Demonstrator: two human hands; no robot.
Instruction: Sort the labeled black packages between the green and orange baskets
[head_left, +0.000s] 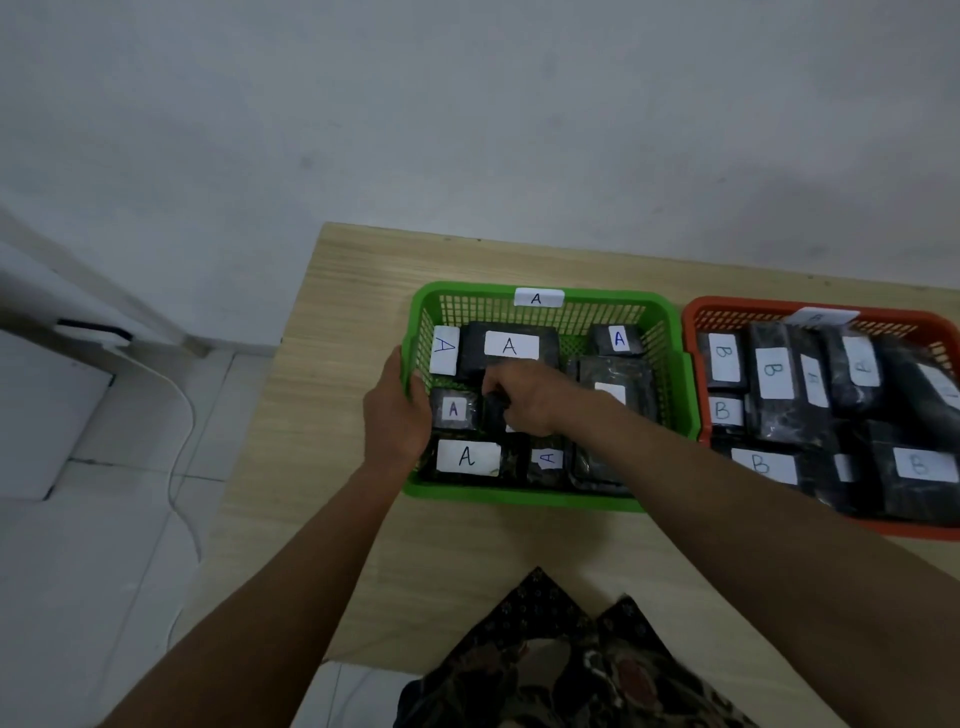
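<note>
You are standing at a wooden bench (332, 364) with two baskets side by side on it. Your left hand (397, 410) is wrapping around the left wall of the green basket (519, 500), thumb outside and fingers curling over the rim, so it is closed on the basket edge. Your right hand (524, 397) is reaching down inside the green basket, fingers curled tight around a small black package (496, 410) near the middle of it; the label on that package is mostly hidden under your hand.

Around that hand, black packages marked A are lying flat: a large one (511, 345) at the back, a small one (618, 340) in the back right corner, one (453, 410) just beside your left fingers, and a wide one (467, 457) along the front wall. A white tag reading A (537, 298) is sitting on the far rim.

The orange basket (696, 364) is sitting just to the right, touching or nearly touching the green one, and is packed with black packages marked B (774, 370).
</note>
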